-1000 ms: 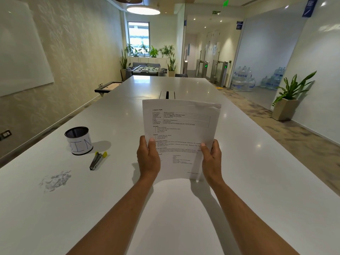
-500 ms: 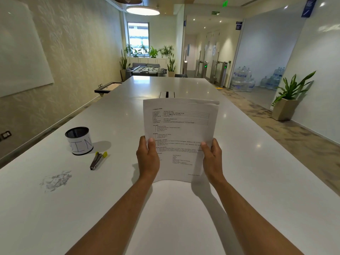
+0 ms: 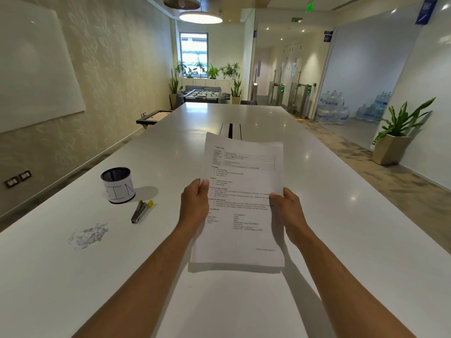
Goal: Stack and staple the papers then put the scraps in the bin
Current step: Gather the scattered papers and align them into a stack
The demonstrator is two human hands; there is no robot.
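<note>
Papers: the stack of white printed paper sheets (image 3: 244, 203) is held tilted up over the near part of the long white table (image 3: 317, 215), its bottom edge at or just above the surface; I cannot tell which.
Left hand: the left hand (image 3: 195, 206) grips the stack's left edge, thumb on the front face, fingers hidden behind.
Right hand: the right hand (image 3: 288, 208) grips the right edge the same way.
Slip risk: the top edges look slightly uneven; letting go one hand to fetch the stapler could let the sheets fan apart, so the staple might miss a page.
Scraps: the loose heap of small white paper scraps (image 3: 89, 236) lies well left; a swept sleeve or a draught from the sheets could scatter it.
Stapler: the small silver stapler with yellow ends (image 3: 141, 212) lies just beside the bin.
Bin: the black mesh cup wrapped in white paper lettered BIN (image 3: 118, 185) is narrow-mouthed; scraps may spill past its rim.
</note>
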